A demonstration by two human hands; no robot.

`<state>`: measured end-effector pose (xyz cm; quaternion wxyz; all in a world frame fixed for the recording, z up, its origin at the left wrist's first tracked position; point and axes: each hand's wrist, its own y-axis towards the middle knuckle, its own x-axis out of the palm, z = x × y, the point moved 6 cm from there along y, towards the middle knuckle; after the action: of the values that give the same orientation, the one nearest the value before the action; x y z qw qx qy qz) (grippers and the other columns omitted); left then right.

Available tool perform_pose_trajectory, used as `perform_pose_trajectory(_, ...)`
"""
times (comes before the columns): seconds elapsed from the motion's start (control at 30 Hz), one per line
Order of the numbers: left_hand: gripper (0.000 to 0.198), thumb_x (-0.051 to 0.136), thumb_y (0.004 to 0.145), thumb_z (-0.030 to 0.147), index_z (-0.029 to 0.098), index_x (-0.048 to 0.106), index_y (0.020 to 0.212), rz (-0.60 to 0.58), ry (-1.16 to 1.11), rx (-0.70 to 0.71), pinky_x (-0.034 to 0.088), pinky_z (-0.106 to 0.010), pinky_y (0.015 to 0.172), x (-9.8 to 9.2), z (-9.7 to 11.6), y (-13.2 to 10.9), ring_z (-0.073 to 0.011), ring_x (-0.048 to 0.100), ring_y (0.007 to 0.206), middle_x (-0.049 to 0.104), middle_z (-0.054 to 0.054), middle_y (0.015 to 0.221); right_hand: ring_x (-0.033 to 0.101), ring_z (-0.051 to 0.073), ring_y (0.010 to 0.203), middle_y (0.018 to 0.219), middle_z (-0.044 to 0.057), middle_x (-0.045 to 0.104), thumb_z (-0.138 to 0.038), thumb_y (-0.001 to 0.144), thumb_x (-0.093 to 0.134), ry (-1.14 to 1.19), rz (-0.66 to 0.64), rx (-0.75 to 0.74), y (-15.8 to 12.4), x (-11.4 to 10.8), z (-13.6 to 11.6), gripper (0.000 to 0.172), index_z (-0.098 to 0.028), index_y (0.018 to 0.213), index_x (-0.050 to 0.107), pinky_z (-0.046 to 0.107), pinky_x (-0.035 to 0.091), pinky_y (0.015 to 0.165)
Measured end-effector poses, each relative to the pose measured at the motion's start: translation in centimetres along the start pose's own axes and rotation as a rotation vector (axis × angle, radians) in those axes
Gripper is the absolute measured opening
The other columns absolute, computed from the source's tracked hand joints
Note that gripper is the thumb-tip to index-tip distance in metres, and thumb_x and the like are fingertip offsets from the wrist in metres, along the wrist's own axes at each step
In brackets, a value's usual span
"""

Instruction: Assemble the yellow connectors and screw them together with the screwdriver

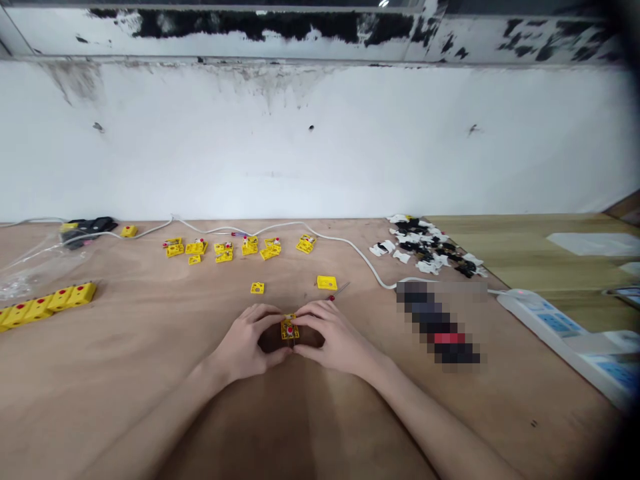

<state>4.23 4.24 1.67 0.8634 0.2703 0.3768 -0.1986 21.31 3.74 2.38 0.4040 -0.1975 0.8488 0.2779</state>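
A small yellow square part with a red dot [289, 329] sits between both hands near the middle of the wooden table [150, 373]. My left hand [247, 343] curls round its left side, fingertips pinching it. My right hand [333, 337] grips it from the right in the same way. Just beyond the hands lie a small yellow piece [257, 288], a larger yellow square plate [327, 283] and a thin red-tipped pin [339, 291].
Several yellow parts with red dots [235, 247] lie in a row at the back. A strip of joined yellow parts [45, 303] is at the left, a pile of white and black pieces [430, 252] at the right, plus a white cable [350, 247] and power strip [550, 327].
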Motion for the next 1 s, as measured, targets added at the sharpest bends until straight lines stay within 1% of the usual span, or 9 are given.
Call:
perform_pose_trajectory(0.1, 0.045, 0.077, 0.079, 0.039, 0.025, 0.068, 0.121, 0.003, 0.008, -0.008, 0.053, -0.044, 0.097, 0.4, -0.2, -0.2, -0.0262, 0.066, 0.106, 0.069, -0.008, 0.119, 0.059, 0.025, 0.107, 0.112, 0.006, 0.066, -0.026, 0.079, 0.078, -0.001, 0.027, 0.001, 0.0, -0.1, -0.3, 0.033, -0.026, 0.110, 0.068, 0.044, 0.045, 0.098)
perform_pose_trajectory(0.17, 0.045, 0.076, 0.079, 0.037, 0.025, 0.069, 0.121, 0.011, 0.010, -0.013, 0.054, -0.044, 0.097, 0.7, -0.3, -0.3, -0.0263, 0.066, 0.106, 0.070, -0.008, 0.118, 0.059, 0.025, 0.105, 0.111, 0.006, 0.066, -0.024, 0.077, 0.078, -0.006, 0.038, 0.006, 0.1, -0.1, -0.4, 0.032, -0.025, 0.107, 0.068, 0.044, 0.045, 0.096)
perform_pose_trajectory(0.27, 0.046, 0.077, 0.075, 0.031, 0.025, 0.070, 0.120, 0.047, 0.016, -0.039, 0.055, -0.044, 0.096, 1.0, -0.2, -0.4, -0.0271, 0.067, 0.105, 0.071, -0.008, 0.117, 0.059, 0.026, 0.103, 0.108, 0.006, 0.066, -0.021, 0.073, 0.078, -0.017, 0.040, 0.009, 0.2, 0.0, -0.5, 0.033, -0.024, 0.104, 0.067, 0.044, 0.045, 0.094)
perform_pose_trajectory(0.4, 0.050, 0.077, 0.070, 0.025, 0.024, 0.070, 0.120, 0.078, 0.019, -0.082, 0.056, -0.044, 0.096, 1.3, 0.0, -0.4, -0.0276, 0.068, 0.105, 0.071, -0.008, 0.117, 0.058, 0.026, 0.101, 0.105, 0.006, 0.065, -0.023, 0.070, 0.079, -0.037, 0.045, 0.024, 0.3, 0.2, -0.5, 0.031, -0.023, 0.098, 0.065, 0.043, 0.045, 0.092)
perform_pose_trajectory(0.57, 0.050, 0.077, 0.070, 0.026, 0.023, 0.070, 0.120, 0.076, 0.007, -0.087, 0.055, -0.046, 0.097, 1.4, 0.0, -0.5, -0.0281, 0.067, 0.106, 0.071, -0.008, 0.118, 0.057, 0.027, 0.101, 0.105, 0.006, 0.064, -0.024, 0.070, 0.080, -0.064, 0.041, 0.042, 0.3, 0.4, -0.7, 0.030, -0.022, 0.095, 0.064, 0.044, 0.045, 0.092)
perform_pose_trajectory(0.67, 0.049, 0.075, 0.073, 0.027, 0.024, 0.069, 0.121, 0.062, -0.004, -0.063, 0.054, -0.046, 0.098, 1.1, 0.0, -0.6, -0.0278, 0.067, 0.108, 0.070, -0.008, 0.119, 0.057, 0.027, 0.103, 0.107, 0.007, 0.064, -0.024, 0.072, 0.078, -0.057, 0.026, 0.031, 0.3, 0.2, -0.8, 0.030, -0.023, 0.098, 0.064, 0.044, 0.045, 0.092)
perform_pose_trajectory(0.8, 0.053, 0.073, 0.076, 0.029, 0.024, 0.065, 0.127, -0.002, -0.017, -0.011, 0.052, -0.046, 0.100, 0.7, 0.0, -0.5, -0.0277, 0.065, 0.110, 0.068, -0.009, 0.122, 0.057, 0.027, 0.105, 0.109, 0.007, 0.064, -0.024, 0.075, 0.076, -0.055, 0.005, 0.007, 0.2, -0.2, -0.7, 0.031, -0.024, 0.103, 0.065, 0.045, 0.045, 0.095)
perform_pose_trajectory(0.9, 0.056, 0.071, 0.075, 0.024, 0.025, 0.063, 0.131, -0.036, -0.027, 0.017, 0.050, -0.046, 0.102, 0.5, -0.1, -0.4, -0.0273, 0.063, 0.112, 0.067, -0.009, 0.124, 0.058, 0.027, 0.105, 0.110, 0.007, 0.065, -0.026, 0.076, 0.077, -0.053, -0.003, -0.006, 0.2, -0.3, -0.6, 0.031, -0.024, 0.105, 0.066, 0.046, 0.044, 0.096)
perform_pose_trajectory(1.0, 0.051, 0.067, 0.079, 0.020, 0.024, 0.064, 0.130, -0.040, -0.052, 0.023, 0.050, -0.044, 0.101, 0.3, -0.1, -0.3, -0.0258, 0.063, 0.112, 0.067, -0.009, 0.123, 0.058, 0.026, 0.105, 0.109, 0.006, 0.065, -0.029, 0.079, 0.076, -0.046, -0.005, 0.000, 0.2, -0.3, -0.6, 0.026, -0.024, 0.104, 0.066, 0.045, 0.044, 0.096)
